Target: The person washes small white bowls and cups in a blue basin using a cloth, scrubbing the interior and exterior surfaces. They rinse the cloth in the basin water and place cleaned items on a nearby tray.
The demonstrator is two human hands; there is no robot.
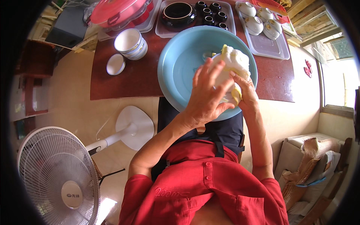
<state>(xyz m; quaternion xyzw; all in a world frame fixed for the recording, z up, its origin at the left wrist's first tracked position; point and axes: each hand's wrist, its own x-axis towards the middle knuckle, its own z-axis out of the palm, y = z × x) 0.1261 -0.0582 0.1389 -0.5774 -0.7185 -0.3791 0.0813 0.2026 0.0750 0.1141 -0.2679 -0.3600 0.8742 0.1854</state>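
Note:
Above a light-blue plastic basin (180, 64) are both my hands. My right hand (247, 90) grips a white cloth with yellow edges (236, 60) and a pale bowl (220, 77), its thumb on the cloth. The cloth wraps over the bowl's far side and hangs below it. My left hand (209, 91) is in front of the bowl with its fingers spread; it hides much of the bowl, and whether the fingers touch it is unclear. Something small and clear, partly hidden, lies in the basin beyond my fingers.
Stacked white bowls (130, 45) and a single bowl (116, 64) sit left on the red-brown table (126, 87). Behind the basin, a clear tray (159, 26) holds a black pot and small black cups. Upturned bowls rest on a right tray (271, 50). A fan (59, 174) stands lower left.

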